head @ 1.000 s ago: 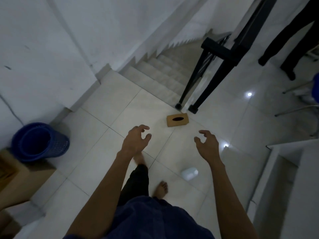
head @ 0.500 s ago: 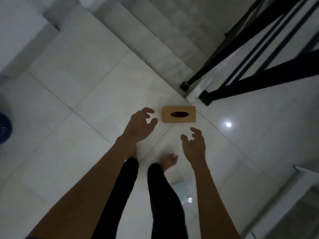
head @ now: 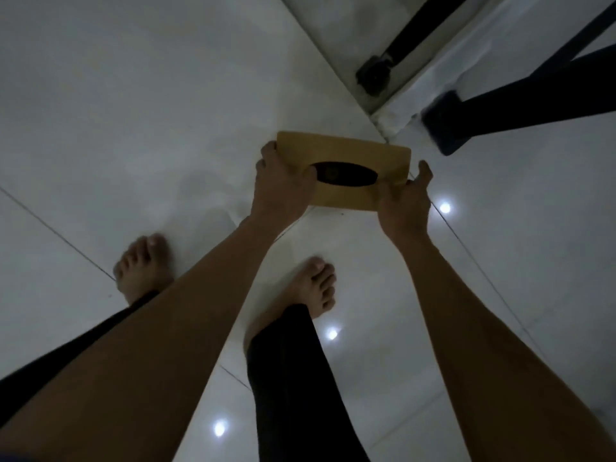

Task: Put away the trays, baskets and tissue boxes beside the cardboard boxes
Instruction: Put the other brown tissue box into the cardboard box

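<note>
Head camera, looking straight down in dim light: a barefoot person bends over a brown tissue box (head: pixel 353 151) on a pale tiled floor (head: pixel 133 128) and has both hands on it. The left hand (head: pixel 283 191) grips the box's left end, fingers curled over the far edge and thumb lying on top at the tip of the dark oval opening (head: pixel 350 176). The right hand (head: pixel 405 201) clasps the right end, thumb pressed to the near corner and one finger hooked up past the far corner. The box lies lengthwise between the two hands, just short of a white kerb (head: pixel 400 111) where two black railing posts (head: pixel 373 75) meet the floor. It sits over a crossing of tile joints. Whether its underside touches the tile cannot be told from this angle.

A faint round mark shows inside the oval opening, but it is too dark and blurred to read. The lid is plain brown.

Below the forearms, the left foot (head: pixel 143 265) and the right foot (head: pixel 316 285) stand apart on the tiles, near the box, beneath black trouser legs (head: pixel 283 378). Three small spots of reflected light (head: pixel 445 207) shine on the glossy floor, one just beside the right hand.
</note>
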